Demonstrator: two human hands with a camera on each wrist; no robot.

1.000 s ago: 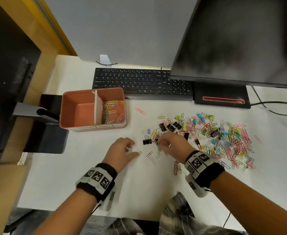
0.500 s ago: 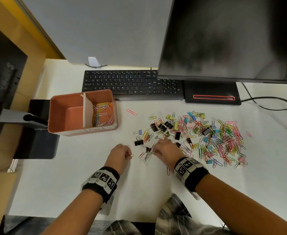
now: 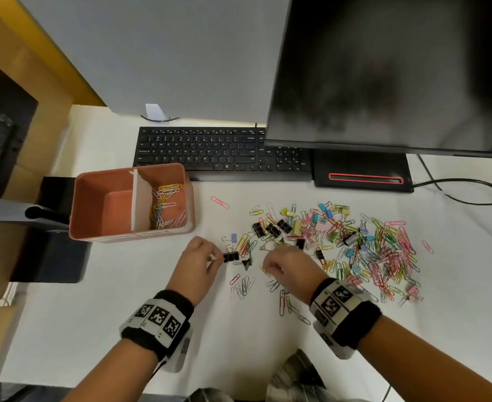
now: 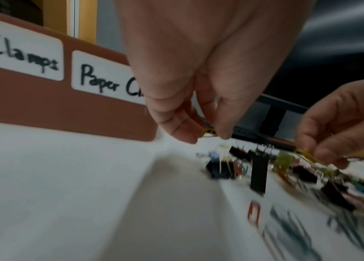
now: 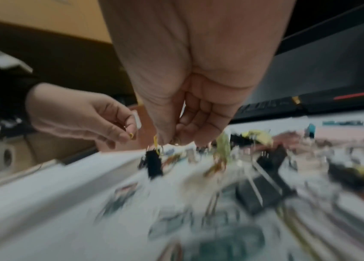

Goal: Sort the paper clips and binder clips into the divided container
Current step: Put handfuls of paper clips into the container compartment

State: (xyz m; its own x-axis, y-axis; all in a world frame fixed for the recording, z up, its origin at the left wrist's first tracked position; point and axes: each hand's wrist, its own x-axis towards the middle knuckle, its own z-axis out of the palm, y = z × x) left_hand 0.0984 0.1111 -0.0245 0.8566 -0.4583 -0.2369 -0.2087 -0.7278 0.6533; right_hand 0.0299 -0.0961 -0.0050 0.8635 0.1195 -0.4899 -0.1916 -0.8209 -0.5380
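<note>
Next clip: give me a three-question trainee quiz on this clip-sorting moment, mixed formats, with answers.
1. True or false: the container's left compartment holds paper clips.
2. What does the left hand pinch? A) a yellow paper clip B) a black binder clip C) nothing
3. Fill in: the label on the container's right half begins with the word ____.

Key: 1 false, they lie in the right compartment; 2 A; 3 Paper.

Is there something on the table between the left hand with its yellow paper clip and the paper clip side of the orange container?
Nothing visible blocks it. The left hand pinches a yellow paper clip, and only bare white table lies between it and the container. The paper clip compartment is open on top. The black binder clip lies on the other side.
</note>
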